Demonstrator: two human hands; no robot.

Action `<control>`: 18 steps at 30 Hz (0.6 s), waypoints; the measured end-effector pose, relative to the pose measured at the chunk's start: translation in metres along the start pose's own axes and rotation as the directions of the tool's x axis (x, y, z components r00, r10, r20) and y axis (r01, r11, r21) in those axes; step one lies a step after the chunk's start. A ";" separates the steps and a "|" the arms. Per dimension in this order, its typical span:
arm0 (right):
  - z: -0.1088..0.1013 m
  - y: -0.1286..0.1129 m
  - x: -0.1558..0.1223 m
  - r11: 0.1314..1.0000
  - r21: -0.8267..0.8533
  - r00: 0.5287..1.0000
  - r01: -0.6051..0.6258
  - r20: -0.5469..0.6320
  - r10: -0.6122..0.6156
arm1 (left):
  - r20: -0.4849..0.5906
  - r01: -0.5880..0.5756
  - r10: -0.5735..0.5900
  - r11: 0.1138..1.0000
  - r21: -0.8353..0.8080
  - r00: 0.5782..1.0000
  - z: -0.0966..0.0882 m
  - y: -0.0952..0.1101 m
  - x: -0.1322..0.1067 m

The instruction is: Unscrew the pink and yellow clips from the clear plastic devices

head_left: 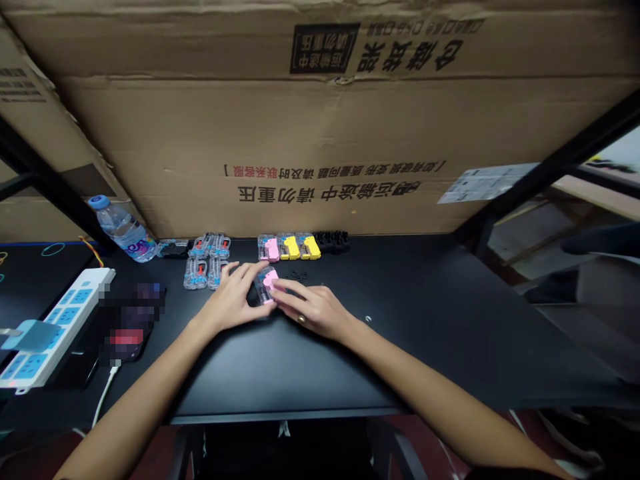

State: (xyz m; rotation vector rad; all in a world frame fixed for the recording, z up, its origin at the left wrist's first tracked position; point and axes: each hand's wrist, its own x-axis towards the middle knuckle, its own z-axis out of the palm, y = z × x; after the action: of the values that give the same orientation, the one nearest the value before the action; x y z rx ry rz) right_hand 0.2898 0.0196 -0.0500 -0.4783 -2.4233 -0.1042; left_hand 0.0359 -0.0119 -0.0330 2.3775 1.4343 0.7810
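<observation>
My left hand (234, 293) is closed on a small clear plastic case with a pink part (270, 279), its thumb at the near end and a finger at the far end. From the right, the fingers of my right hand (313, 308) bend onto the pink part; a ring is on one finger. The case lies at or just above the black table, partly covered by both hands. Behind it stand a similar pink-and-clear case (269, 249) and two yellow-and-clear cases (299, 247). Several clear cases with red and blue parts (196, 273) lie beside my left hand.
Black plastic parts (333, 241) and small dark rings (297, 274) lie on the table (400, 293). A water bottle (123, 229), power strip (60, 327) and phone (134, 323) with a white cable are at left. A large cardboard sheet (320, 127) rises behind.
</observation>
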 end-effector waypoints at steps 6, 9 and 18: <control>0.004 0.015 -0.010 0.999 0.043 0.993 -0.033 -0.116 0.038 | 0.011 0.119 -0.124 0.922 -0.368 0.992 -0.013 -0.002 0.003; -0.004 0.020 -0.007 0.997 0.030 0.985 -0.073 -0.154 0.076 | 0.063 0.093 -0.070 0.831 -0.549 0.996 -0.021 -0.009 0.004; -0.006 0.010 -0.001 0.964 0.231 0.987 -0.133 -0.062 0.151 | 0.018 0.039 -0.034 0.892 -0.451 0.999 -0.004 -0.004 0.002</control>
State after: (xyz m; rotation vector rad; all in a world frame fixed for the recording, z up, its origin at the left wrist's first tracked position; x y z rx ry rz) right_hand 0.2973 0.0277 -0.0462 -0.5303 -2.2803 0.2102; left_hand 0.0313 -0.0084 -0.0311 1.9891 1.1350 0.9695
